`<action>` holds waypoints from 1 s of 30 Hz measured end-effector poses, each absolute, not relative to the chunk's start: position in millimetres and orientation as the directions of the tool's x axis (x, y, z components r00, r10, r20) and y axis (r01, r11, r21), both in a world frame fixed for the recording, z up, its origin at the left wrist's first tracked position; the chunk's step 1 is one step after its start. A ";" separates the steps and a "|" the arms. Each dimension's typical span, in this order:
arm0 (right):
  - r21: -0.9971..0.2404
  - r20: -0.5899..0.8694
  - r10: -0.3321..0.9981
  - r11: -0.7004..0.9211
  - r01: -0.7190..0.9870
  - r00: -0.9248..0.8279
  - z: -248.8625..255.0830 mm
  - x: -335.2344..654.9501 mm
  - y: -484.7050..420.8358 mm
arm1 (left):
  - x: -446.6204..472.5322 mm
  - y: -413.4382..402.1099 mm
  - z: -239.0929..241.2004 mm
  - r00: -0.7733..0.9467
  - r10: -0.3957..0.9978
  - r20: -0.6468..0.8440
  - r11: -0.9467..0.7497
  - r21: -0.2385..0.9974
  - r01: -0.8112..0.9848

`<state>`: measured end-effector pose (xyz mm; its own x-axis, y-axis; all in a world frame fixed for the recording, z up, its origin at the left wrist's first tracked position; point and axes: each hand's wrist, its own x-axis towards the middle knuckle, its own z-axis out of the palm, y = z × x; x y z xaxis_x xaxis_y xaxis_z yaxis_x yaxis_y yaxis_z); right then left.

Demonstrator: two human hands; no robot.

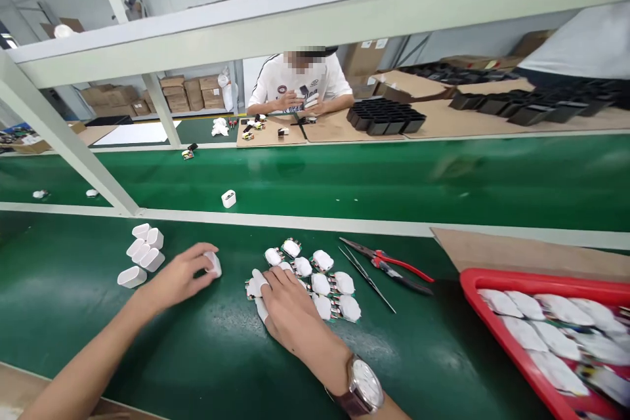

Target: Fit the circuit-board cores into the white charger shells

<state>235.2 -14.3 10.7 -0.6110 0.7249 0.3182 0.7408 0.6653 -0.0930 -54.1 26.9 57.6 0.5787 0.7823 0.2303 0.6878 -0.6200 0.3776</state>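
Observation:
My left hand point(184, 277) grips a small white plastic housing point(214, 265) between thumb and fingers, just above the green table. My right hand point(290, 305), with white finger cots on its thumb and index finger and a watch on the wrist, closes on a small circuit board with a white cover point(252, 287) at the left end of a group. Several similar white-covered circuit boards point(321, 283) lie around and partly beneath this hand. To the left of my left hand stand several white open housings point(132, 277) in a cluster.
Tweezers point(367, 279) and red-handled pliers point(388, 264) lie right of the boards. A red tray point(512, 357) holds more white-covered boards. One white housing point(229, 198) sits on the green conveyor belt point(315, 177). Across it, a co-worker point(300, 85) handles parts near black trays point(386, 117).

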 end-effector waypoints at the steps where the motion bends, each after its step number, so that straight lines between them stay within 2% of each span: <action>1: -0.140 0.350 0.728 0.663 0.736 -0.590 12.8 237.8 -12.7 | -42.9 24.5 51.8 0.580 0.782 0.229 -0.614 0.442 0.654; 6: -0.327 0.549 0.706 0.674 0.662 -0.448 22.6 241.7 -8.4 | -20.5 19.3 14.1 0.420 0.871 0.256 -0.470 0.683 0.559; 10: -0.396 0.598 0.690 0.696 0.599 -0.407 27.2 236.3 -11.7 | -20.0 10.3 -2.4 0.408 0.890 0.205 -0.410 0.750 0.518; 17: -0.375 0.630 0.647 0.737 0.561 -0.428 27.3 233.5 -16.8 | -9.7 -4.9 -8.1 0.469 0.832 0.295 -0.527 0.683 0.505; 19: -0.380 0.644 0.646 0.735 0.561 -0.410 26.4 233.0 -16.5 | -8.6 -4.3 -10.3 0.444 0.835 0.326 -0.542 0.632 0.554; 22: -0.420 0.652 0.664 0.719 0.554 -0.367 24.5 231.6 -15.7 | -10.3 -1.9 -9.1 0.413 0.863 0.291 -0.503 0.584 0.638; 27: -0.440 0.635 0.681 0.707 0.553 -0.366 22.6 230.4 -15.6 | -14.2 -0.4 4.2 0.466 0.875 0.134 -0.427 0.670 0.608; 30: -0.461 0.651 0.673 0.717 0.522 -0.350 23.9 228.2 -17.3 | -12.2 -0.7 3.8 0.482 0.858 0.175 -0.466 0.661 0.589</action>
